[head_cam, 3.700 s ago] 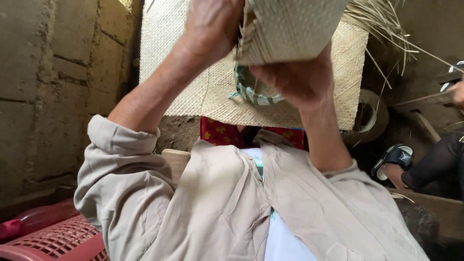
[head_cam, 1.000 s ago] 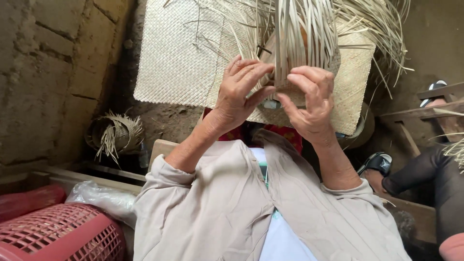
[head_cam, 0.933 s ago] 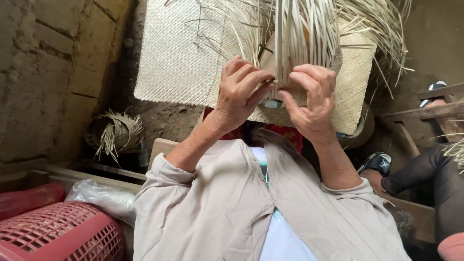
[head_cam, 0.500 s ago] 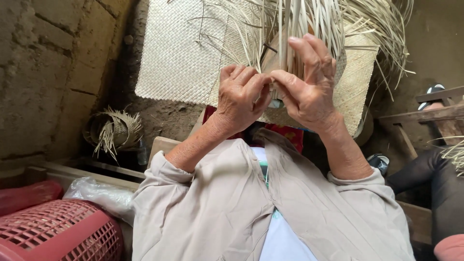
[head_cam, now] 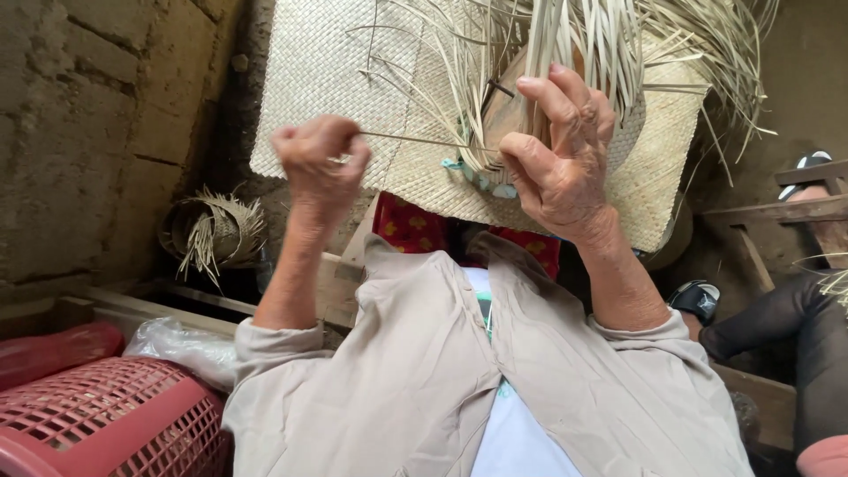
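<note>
Left hand: my left hand [head_cam: 320,163] is up at the left of the view, fingers [head_cam: 340,146] curled into a loose fist and pinched on the end of a single thin strip [head_cam: 415,140].
Strip: it runs taut and nearly level from my left fingers across to the woven piece [head_cam: 565,97], where its far end goes in among the weave.
Right hand: my right hand [head_cam: 561,155] is wrapped on the woven piece, fingers partly spread and pressed against its side, thumb side toward the strip.
Woven piece: held up in front of me, rounded at the lower part with a pale green trim at its bottom edge; many loose flat strips [head_cam: 601,35] stand up and fan out from its top, pale straw colour, dry and stiff-looking.
Mat: a flat woven mat [head_cam: 327,79] lies behind the hands, fine chequered weave, pale tan, edges straight.
Sleeves: beige cloth shirt [head_cam: 424,380], creased, over a white undershirt.
Basket: red plastic lattice basket [head_cam: 106,420] at lower left, a clear plastic bag [head_cam: 181,346] just beside it.
Wall: rough grey block wall [head_cam: 97,132] at left, with a small coil of dry strips [head_cam: 212,230] at its foot.
Another person: a dark trouser leg [head_cam: 795,327] and a sandal [head_cam: 698,299] at the right.
</note>
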